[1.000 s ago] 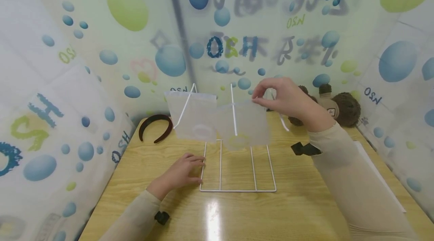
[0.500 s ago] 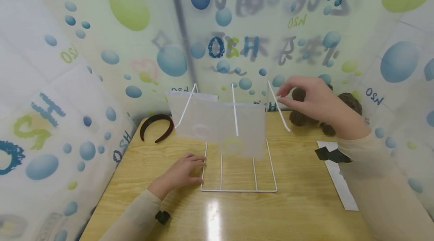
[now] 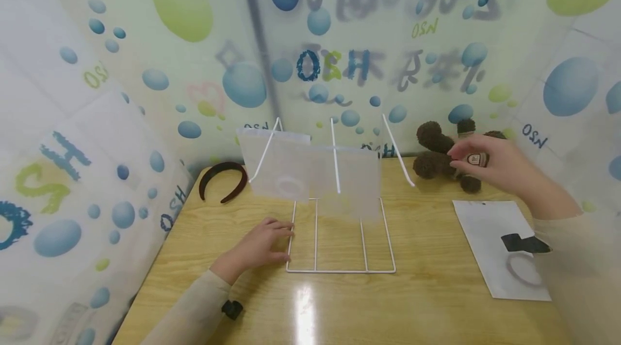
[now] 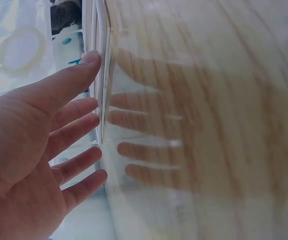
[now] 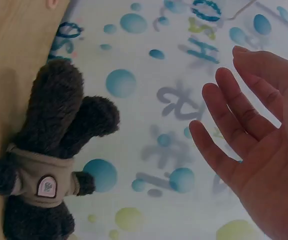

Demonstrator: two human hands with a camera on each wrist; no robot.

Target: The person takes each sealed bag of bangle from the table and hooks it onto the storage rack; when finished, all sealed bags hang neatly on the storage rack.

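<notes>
A white wire rack [image 3: 341,271] stands on the table with three prongs rising at the back. A translucent white bag [image 3: 264,164] hangs at its left prong, and a second such bag [image 3: 356,180] at the middle one. Faint ring shapes show in both. The right prong [image 3: 398,151] is bare. My left hand [image 3: 259,245] touches the left side of the rack's base with spread fingers; the left wrist view shows the fingertips along the white wire [image 4: 102,60]. In the air at the right, my right hand [image 3: 504,167] holds nothing, its fingers loosely bent.
Behind my right hand lies a dark brown plush toy [image 3: 432,166] in a beige top. A flat white bag [image 3: 480,242] with a ring shape lies on the right of the table [image 3: 427,291], partly under my sleeve. A brown headband [image 3: 208,175] sits back left. Patterned curtains surround the table.
My right hand has let go of the bag at the middle prong and moved right, away from the rack. The flat bag on the right has come into view. My left hand has stayed put.
</notes>
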